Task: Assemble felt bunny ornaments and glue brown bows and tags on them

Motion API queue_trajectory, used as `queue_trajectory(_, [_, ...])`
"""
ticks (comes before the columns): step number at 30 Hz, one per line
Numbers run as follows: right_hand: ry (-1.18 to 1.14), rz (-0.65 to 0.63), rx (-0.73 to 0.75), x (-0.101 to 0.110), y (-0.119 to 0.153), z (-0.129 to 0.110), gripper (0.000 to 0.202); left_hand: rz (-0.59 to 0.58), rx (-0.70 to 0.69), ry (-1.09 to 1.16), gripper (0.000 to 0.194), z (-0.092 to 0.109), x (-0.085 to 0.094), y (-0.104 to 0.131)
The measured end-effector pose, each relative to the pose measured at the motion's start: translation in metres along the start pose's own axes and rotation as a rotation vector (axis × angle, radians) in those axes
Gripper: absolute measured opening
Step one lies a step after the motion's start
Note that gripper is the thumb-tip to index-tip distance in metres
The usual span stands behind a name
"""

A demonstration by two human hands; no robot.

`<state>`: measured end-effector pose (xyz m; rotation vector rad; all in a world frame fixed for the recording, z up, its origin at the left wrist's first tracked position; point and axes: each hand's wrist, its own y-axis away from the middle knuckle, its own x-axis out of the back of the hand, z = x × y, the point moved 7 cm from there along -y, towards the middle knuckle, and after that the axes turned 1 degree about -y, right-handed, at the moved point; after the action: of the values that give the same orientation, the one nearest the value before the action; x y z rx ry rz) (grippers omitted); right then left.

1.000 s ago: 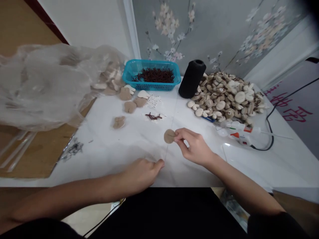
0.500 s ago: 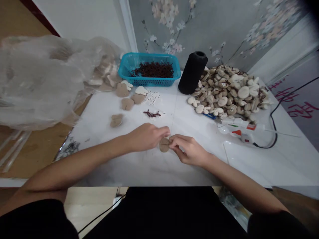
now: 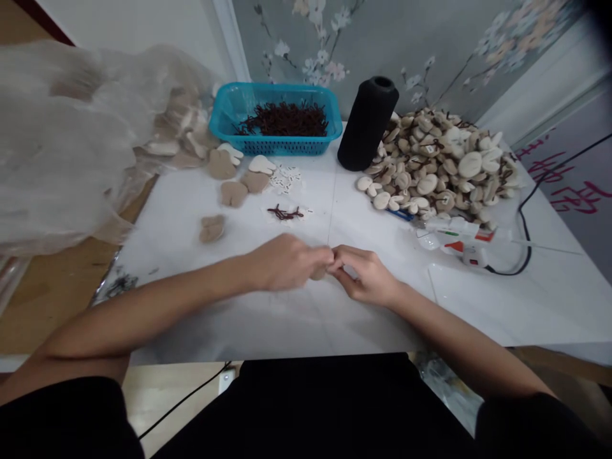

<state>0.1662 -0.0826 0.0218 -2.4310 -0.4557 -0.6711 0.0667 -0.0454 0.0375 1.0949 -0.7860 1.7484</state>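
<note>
A small tan fabric piece [image 3: 317, 273] sits between my two hands over the front middle of the table, mostly covered by my fingers. My right hand [image 3: 367, 274] pinches its right side between thumb and forefinger. My left hand [image 3: 287, 262] is closed, its fingertips meeting the right ones above the piece; what they hold is hidden. Beyond the hands lies a small cluster of dark brown cord loops [image 3: 285, 212]. Scattered behind it are small white bits with dark marks [image 3: 285, 179]. A tan bunny-head-shaped piece [image 3: 211, 228] rests to the left, with several similar tan pieces [image 3: 234, 194] farther back.
A blue basket [image 3: 275, 147] of brown cords stands at the back beside a black cylinder [image 3: 367, 124]. A heap of stuffed beige pieces [image 3: 430, 172] fills the back right, with a glue gun [image 3: 471, 248] and its cord before it. A plastic bag [image 3: 71, 153] bulges at left.
My left hand has moved right and closed in to the right fingertips, covering most of the tan piece. The whole view has shifted slightly.
</note>
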Motion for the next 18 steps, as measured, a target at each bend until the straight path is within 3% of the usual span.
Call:
queue_trajectory(2, [-0.028,0.040,0.026,0.006,0.000,-0.003,0.012,-0.022,0.072,0.165,0.025,-0.022,-0.001,-0.015])
queue_trajectory(4, [-0.055,0.121,0.009,0.014,-0.001,-0.001,0.010,-0.106,0.124,0.275,0.026,-0.031,-0.014,-0.021])
queue_trajectory(8, [-0.074,0.219,-0.134,0.020,-0.002,0.014,0.007,-0.229,0.166,0.059,0.025,-0.010,-0.038,-0.005])
queue_trajectory(12, [-0.026,0.098,-0.140,0.010,-0.004,0.014,0.012,-0.194,0.132,-0.134,0.027,0.013,-0.021,0.005])
queue_trajectory(15, [-0.063,0.023,-0.082,0.008,-0.001,0.007,0.012,-0.146,0.184,0.006,0.024,-0.004,-0.007,-0.009])
queue_trajectory(18, [-0.146,0.062,-0.076,0.014,0.002,0.006,0.007,-0.158,0.204,0.341,0.028,-0.028,-0.014,-0.025])
